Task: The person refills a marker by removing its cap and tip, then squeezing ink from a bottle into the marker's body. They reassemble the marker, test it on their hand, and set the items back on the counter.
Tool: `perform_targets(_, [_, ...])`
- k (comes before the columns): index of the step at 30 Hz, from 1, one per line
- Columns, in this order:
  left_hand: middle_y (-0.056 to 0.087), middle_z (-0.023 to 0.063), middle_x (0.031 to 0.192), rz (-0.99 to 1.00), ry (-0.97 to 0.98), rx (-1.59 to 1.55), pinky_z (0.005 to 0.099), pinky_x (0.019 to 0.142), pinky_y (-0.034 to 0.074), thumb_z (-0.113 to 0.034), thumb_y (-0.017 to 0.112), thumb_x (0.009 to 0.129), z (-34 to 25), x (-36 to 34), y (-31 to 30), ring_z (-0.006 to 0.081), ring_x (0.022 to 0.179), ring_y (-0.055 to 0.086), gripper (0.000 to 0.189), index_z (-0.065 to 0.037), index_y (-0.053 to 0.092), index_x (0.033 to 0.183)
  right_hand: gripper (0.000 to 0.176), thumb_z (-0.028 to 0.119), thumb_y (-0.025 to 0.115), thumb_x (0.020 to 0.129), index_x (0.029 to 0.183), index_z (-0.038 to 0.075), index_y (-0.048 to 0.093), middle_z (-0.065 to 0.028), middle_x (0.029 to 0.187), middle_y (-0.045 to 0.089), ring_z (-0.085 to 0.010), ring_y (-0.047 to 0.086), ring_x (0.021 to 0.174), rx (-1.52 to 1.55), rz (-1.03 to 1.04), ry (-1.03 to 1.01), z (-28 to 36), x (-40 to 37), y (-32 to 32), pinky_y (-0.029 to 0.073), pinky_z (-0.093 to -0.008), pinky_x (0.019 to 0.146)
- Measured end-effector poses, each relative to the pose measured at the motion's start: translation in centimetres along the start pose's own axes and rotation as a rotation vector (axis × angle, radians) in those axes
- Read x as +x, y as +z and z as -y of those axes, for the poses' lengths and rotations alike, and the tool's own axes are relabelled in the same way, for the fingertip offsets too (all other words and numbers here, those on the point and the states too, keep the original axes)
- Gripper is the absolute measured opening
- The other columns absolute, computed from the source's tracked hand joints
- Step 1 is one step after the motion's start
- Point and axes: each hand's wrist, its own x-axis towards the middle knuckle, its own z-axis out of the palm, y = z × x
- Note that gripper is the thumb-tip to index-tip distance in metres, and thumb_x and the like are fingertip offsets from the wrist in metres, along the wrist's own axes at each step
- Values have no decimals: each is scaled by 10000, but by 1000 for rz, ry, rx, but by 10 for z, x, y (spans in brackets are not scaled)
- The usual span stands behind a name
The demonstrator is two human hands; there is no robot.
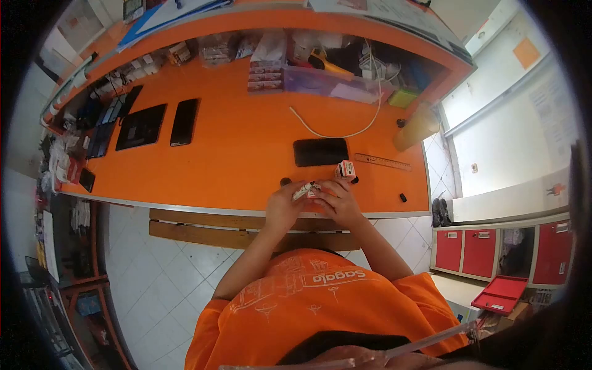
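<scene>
My left hand [284, 205] and my right hand [341, 202] come together at the front edge of the orange table. Between their fingertips is a small white crumpled piece [304, 190] with dark and reddish marks, perhaps paper or a wrapper; its exact kind is too small to tell. The fingers of both hands are bent and closed around it. Just beyond my right hand stands a small white and orange box [346, 170] with dark print. Behind the hands lies a black phone [320, 152]. A small dark round thing [285, 182] shows beside my left fingers.
A clear ruler [383, 161], a small black piece [403, 198] and a yellowish cylinder [417, 127] are on the right. A white cable [345, 135] curves behind the phone. Further left lie a dark slab [184, 123] and a black tablet-like device [141, 127]. A wooden bench [203, 234] stands below.
</scene>
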Motion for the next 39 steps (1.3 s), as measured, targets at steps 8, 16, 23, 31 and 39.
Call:
perform_targets(8, [611, 157, 939, -40, 25, -24, 337, 724, 470, -125, 686, 691, 1, -12, -5, 293, 855, 598, 356, -44, 587, 1024, 237, 81, 594, 747, 983, 107, 594, -157, 1181, 471, -335, 426, 1122, 224, 93, 144, -7, -8, 13, 354, -403, 935])
perform_targets(16, [630, 95, 919, -219, -222, -368, 295, 771, 458, -106, 691, 706, -18, -72, -111, 174, 856, 600, 300, 2, 590, 967, 274, -19, 646, 658, 916, 34, 571, -125, 1063, 526, -252, 542, 983, -14, -528, -146, 23, 166, -112, 444, -323, 781])
perform_targets(23, [618, 54, 827, -615, -315, -333, 249, 668, 438, -63, 675, 711, 35, -126, -128, 106, 752, 551, 238, 16, 586, 917, 332, 40, 636, 724, 1041, 12, 541, -111, 979, 556, -231, 572, 910, 108, -554, -248, 25, 349, -138, 476, -296, 741])
perform_targets(31, [611, 68, 832, -765, -365, -418, 241, 676, 432, -19, 637, 732, 50, -140, -123, 108, 757, 550, 163, 13, 574, 879, 346, 27, 619, 702, 1033, 31, 516, -143, 1066, 500, -279, 523, 964, 11, -133, -469, 29, 288, -43, 461, -317, 774])
perform_targets(39, [598, 47, 797, -740, -449, -302, 209, 641, 428, -11, 621, 750, 40, -145, -129, 96, 709, 542, 158, 19, 564, 894, 296, 79, 639, 740, 1006, 38, 514, -135, 980, 495, -278, 522, 873, -139, -431, -54, -146, 304, -2, 448, -341, 688])
